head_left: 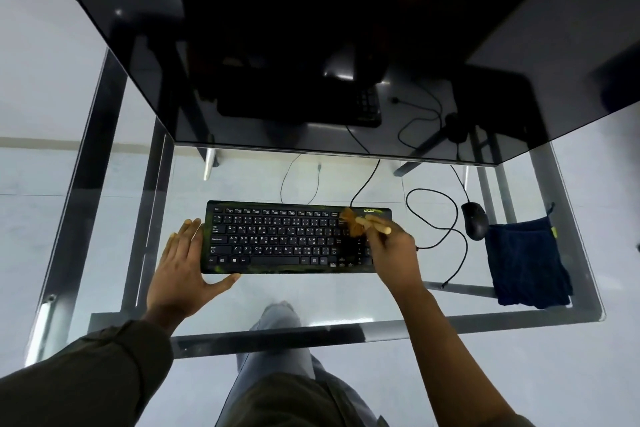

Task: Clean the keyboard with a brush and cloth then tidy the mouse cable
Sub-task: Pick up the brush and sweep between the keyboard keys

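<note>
A black keyboard lies flat on the glass desk. My left hand rests spread against the keyboard's left end, thumb along its front edge. My right hand holds a small wooden brush whose tan bristles touch the keys at the upper right, near the number pad. A black mouse sits to the right of the keyboard, and its cable loops loosely between them. A dark blue cloth lies at the right, just beyond the mouse.
A large dark monitor leans over the back of the desk and reflects the keyboard. A second thin cable curls behind the keyboard. The desk's metal frame shows through the glass. My knees are under the front edge.
</note>
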A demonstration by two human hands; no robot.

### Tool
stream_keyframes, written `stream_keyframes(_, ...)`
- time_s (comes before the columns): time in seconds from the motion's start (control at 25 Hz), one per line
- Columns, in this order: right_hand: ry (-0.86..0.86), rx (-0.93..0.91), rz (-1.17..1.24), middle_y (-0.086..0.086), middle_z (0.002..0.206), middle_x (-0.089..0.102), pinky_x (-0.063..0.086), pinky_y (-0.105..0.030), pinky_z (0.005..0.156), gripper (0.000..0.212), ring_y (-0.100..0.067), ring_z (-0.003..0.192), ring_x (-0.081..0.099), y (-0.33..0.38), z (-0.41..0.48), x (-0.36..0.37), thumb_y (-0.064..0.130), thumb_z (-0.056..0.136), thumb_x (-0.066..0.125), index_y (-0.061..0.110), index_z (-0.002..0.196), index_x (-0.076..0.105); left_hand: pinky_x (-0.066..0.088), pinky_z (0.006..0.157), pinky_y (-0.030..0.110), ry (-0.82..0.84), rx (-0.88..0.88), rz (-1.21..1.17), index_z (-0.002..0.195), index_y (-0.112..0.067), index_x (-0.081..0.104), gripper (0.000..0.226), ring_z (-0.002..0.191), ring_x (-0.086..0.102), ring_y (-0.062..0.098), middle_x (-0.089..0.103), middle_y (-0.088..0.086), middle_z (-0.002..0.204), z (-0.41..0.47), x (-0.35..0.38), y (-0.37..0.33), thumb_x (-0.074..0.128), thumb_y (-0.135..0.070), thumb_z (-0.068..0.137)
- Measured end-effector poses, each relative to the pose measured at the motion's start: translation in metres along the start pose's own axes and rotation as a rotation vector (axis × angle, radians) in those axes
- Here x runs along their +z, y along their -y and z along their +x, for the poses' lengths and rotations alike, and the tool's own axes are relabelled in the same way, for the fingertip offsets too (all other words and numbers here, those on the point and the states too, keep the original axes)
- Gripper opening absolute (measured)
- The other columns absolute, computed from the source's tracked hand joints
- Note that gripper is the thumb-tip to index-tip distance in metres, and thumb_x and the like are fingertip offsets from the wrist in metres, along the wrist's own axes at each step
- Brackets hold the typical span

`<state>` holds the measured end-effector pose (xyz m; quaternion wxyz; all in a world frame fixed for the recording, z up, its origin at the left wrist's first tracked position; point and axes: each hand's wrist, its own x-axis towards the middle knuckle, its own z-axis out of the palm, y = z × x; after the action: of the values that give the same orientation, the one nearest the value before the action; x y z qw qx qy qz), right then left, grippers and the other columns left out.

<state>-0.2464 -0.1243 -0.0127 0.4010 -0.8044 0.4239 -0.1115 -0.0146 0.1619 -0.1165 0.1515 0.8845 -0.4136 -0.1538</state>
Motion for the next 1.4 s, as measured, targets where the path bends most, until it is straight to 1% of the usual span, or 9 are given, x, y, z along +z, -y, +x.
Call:
stream_keyframes(0.16,0.282,0.014,-0.061,0.014,0.081,0.074,0.054,-0.025,0.064,0.019,-0.008,0.069,0.067,0.005,0.001,0.008,0.028,0.098,0.058,0.025,0.108,0.074,0.022,0.123,0.050,-0.004,-0.005,0.005,0.151,-0.007,0.031,0.113,0.151,0.025,0.029,0.035,0.015,0.157,0.000,0.001,0.002,0.052,-0.083,0.071)
stream_keyframes(0.28,0.027,0.029,-0.024,0.018,0.082,0.071,0.047,-0.018,0.059,0.020,0.000,0.059,0.060,0.005,0.008,0.007,0.026,0.097,0.060,0.021,0.112,0.072,0.023,0.123,0.050,-0.005,0.000,0.002,0.152,-0.008,0.030,0.112,0.151,0.025,0.029,0.035,0.015,0.158,0.001,0.002,0.001,0.053,-0.082,0.071)
stream_keyframes(0.44,0.426,-0.018,-0.055,0.011,0.096,0.073,0.052,-0.020,0.075,0.021,-0.004,0.083,0.067,0.014,0.006,0.018,0.025,0.098,0.059,0.020,0.113,0.072,0.022,0.123,0.050,0.008,-0.004,-0.003,0.152,-0.009,0.030,0.112,0.152,0.023,0.027,0.034,0.013,0.158,0.001,0.000,0.002,0.055,-0.082,0.071)
stream_keyframes(0.6,0.143,0.011,-0.034,0.015,0.097,0.072,0.052,-0.017,0.076,0.022,0.001,0.086,0.067,0.016,0.009,0.020,0.026,0.098,0.059,0.022,0.116,0.071,0.023,0.123,0.051,0.013,-0.006,-0.011,0.153,-0.011,0.028,0.112,0.152,0.022,0.026,0.033,0.012,0.159,-0.001,0.002,-0.001,0.054,-0.082,0.072)
stream_keyframes(0.72,0.481,-0.021,-0.069,0.005,0.103,0.074,0.054,-0.025,0.080,0.023,-0.011,0.088,0.068,0.025,0.002,0.030,0.029,0.099,0.057,0.024,0.117,0.070,0.023,0.123,0.051,0.013,-0.009,-0.019,0.154,-0.011,0.028,0.112,0.152,0.023,0.027,0.033,0.013,0.159,-0.004,0.003,-0.002,0.053,-0.083,0.072)
stream_keyframes(0.88,0.198,0.013,-0.072,0.010,0.082,0.071,0.054,-0.027,0.063,0.024,-0.009,0.064,0.063,0.039,0.009,0.039,0.034,0.100,0.054,0.024,0.116,0.069,0.022,0.123,0.050,0.016,-0.017,-0.020,0.154,-0.011,0.027,0.112,0.152,0.021,0.027,0.032,0.013,0.160,-0.001,-0.002,0.006,0.050,-0.085,0.072)
stream_keyframes(1.04,0.503,-0.015,-0.086,0.009,0.092,0.073,0.053,-0.025,0.071,0.025,-0.003,0.078,0.066,0.050,0.007,0.048,0.035,0.098,0.056,0.025,0.118,0.069,0.019,0.124,0.048,0.019,-0.017,-0.016,0.154,-0.011,0.027,0.113,0.153,0.020,0.026,0.031,0.012,0.161,0.002,-0.003,0.007,0.051,-0.084,0.072)
stream_keyframes(1.16,0.262,0.027,-0.050,0.022,0.069,0.061,0.039,-0.013,0.058,0.022,0.008,0.057,0.057,0.054,0.009,0.048,0.031,0.100,0.055,0.022,0.114,0.069,0.018,0.125,0.047,0.024,-0.013,-0.012,0.154,-0.011,0.026,0.114,0.153,0.018,0.025,0.029,0.012,0.162,0.002,0.000,0.003,0.052,-0.085,0.071)
stream_keyframes(1.4,0.360,-0.061,-0.064,0.009,0.082,0.070,0.050,-0.023,0.061,0.019,0.002,0.064,0.062,0.080,0.015,0.076,0.030,0.099,0.056,0.023,0.111,0.070,0.020,0.124,0.049,0.060,-0.014,0.007,0.153,-0.007,0.029,0.115,0.154,0.017,0.025,0.029,0.012,0.162,0.003,0.000,0.003,0.052,-0.086,0.073)
